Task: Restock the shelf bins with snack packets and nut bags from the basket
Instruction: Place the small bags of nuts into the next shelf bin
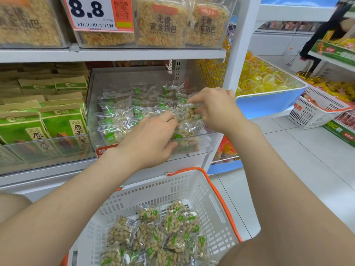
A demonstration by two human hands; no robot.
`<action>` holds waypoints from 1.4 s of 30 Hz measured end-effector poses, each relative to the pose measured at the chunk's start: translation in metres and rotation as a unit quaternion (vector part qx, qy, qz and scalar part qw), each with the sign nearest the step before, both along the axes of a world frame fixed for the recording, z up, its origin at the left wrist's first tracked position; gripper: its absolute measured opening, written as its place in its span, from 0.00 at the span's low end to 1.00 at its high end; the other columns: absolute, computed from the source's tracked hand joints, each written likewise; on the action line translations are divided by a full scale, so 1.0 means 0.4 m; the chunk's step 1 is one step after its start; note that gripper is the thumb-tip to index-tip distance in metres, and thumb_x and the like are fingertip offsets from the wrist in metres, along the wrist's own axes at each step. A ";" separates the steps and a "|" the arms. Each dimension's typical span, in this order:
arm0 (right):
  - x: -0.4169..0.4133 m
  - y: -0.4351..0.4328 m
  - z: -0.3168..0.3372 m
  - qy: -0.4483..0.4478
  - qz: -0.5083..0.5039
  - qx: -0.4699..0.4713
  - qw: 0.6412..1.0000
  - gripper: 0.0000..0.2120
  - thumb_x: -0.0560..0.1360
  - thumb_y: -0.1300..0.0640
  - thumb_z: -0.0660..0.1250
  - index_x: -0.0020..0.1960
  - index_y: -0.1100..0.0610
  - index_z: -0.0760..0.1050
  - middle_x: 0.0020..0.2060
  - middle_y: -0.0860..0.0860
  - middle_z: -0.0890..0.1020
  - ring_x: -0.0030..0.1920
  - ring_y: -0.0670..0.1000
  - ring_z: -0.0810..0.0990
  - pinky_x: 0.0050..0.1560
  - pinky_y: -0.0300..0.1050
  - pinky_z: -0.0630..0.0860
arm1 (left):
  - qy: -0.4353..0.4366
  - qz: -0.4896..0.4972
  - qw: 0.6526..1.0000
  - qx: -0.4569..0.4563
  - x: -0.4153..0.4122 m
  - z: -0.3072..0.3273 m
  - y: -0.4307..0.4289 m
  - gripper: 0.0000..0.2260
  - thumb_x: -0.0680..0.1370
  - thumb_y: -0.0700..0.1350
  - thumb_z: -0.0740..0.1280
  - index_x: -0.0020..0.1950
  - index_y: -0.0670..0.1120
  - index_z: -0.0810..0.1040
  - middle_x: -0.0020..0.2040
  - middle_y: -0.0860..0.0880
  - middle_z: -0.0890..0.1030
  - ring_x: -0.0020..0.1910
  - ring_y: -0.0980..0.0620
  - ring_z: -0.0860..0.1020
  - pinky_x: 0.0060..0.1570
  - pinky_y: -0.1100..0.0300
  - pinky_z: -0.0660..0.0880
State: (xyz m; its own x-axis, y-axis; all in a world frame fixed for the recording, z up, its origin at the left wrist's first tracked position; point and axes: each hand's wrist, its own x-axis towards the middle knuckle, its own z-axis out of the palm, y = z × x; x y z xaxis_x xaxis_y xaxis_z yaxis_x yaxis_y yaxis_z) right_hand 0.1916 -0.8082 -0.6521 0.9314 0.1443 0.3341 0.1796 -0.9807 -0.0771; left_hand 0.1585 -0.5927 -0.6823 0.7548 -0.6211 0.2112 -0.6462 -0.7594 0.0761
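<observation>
In the clear plastic shelf bin (124, 77), full of small clear nut packets (117, 112), the right hand (215, 110) pinches one nut packet (192, 112) with its fingertips, the left hand (151, 137) curls fingers and thumb round a front packet (182, 134), and more lie in the white plastic basket (217, 204) below.

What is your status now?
Right hand pinches one nut packet over clear bin. Left hand on bin's packets, grip unclear. Basket holds more. Nothing blocking.
</observation>
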 end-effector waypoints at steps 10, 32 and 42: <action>-0.005 -0.011 0.000 -0.118 0.013 0.070 0.990 0.24 0.73 0.65 0.65 0.58 0.40 0.84 0.58 0.42 0.83 0.57 0.58 0.76 0.50 0.51 0.61 | 0.019 0.007 0.999 -0.046 0.000 0.004 -0.004 0.23 0.80 0.55 0.70 0.71 0.51 0.69 0.59 0.52 0.71 0.54 0.46 0.77 0.50 0.49 0.75; 0.045 -0.033 -0.020 0.046 0.029 -0.098 0.994 0.15 0.74 0.53 0.77 0.57 0.38 0.84 0.47 0.40 0.84 0.56 0.50 0.75 0.54 0.48 0.57 | -0.001 0.020 1.000 0.019 0.012 -0.022 -0.032 0.21 0.84 0.58 0.62 0.72 0.49 0.71 0.61 0.49 0.71 0.59 0.44 0.77 0.64 0.43 0.71; 0.040 -0.040 -0.037 0.044 -0.009 -0.056 0.997 0.09 0.73 0.49 0.78 0.52 0.40 0.85 0.43 0.39 0.82 0.60 0.51 0.70 0.52 0.49 0.51 | -0.031 0.014 0.999 0.012 0.016 -0.031 -0.034 0.20 0.83 0.60 0.61 0.69 0.49 0.73 0.65 0.49 0.70 0.65 0.46 0.69 0.67 0.46 0.67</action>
State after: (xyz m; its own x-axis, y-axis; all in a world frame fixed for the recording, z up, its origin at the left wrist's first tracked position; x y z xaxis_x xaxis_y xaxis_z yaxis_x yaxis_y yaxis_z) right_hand 0.2077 -0.8242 -0.6667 0.9593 0.1594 0.2332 0.1594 -0.9870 0.0190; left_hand 0.1650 -0.6062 -0.6948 0.7575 -0.6057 0.2436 -0.6280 -0.7780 0.0184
